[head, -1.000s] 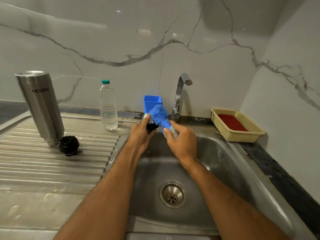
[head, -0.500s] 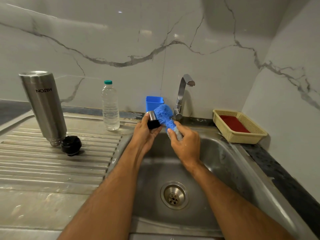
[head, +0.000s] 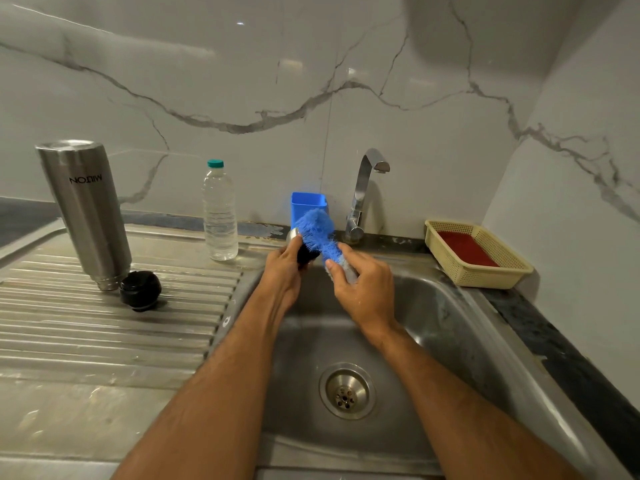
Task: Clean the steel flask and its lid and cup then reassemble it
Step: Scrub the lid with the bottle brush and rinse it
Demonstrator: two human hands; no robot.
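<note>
The steel flask (head: pixel 86 213) stands upside down on the ribbed drainboard at the left. Its black lid (head: pixel 140 285) lies just right of the flask's mouth. Over the back of the sink, my left hand (head: pixel 284 268) grips the small cup (head: pixel 302 247), steel with a black inside; most of it is hidden by my fingers. My right hand (head: pixel 360 285) holds a blue bottle brush (head: pixel 317 230) by its handle. The blue bristles lie against the cup's rim.
A clear water bottle (head: pixel 219 216) stands behind the drainboard. A blue holder (head: pixel 308 206) sits by the tap (head: pixel 363 192), which is not running. A cream basket (head: pixel 478 254) with a red pad rests at the right. The sink basin (head: pixel 450 323) has its drain in the middle.
The brush head has shifted slightly up and across the cup between frames, and my left hand has turned the cup a little. The flask and lid have stayed put.
</note>
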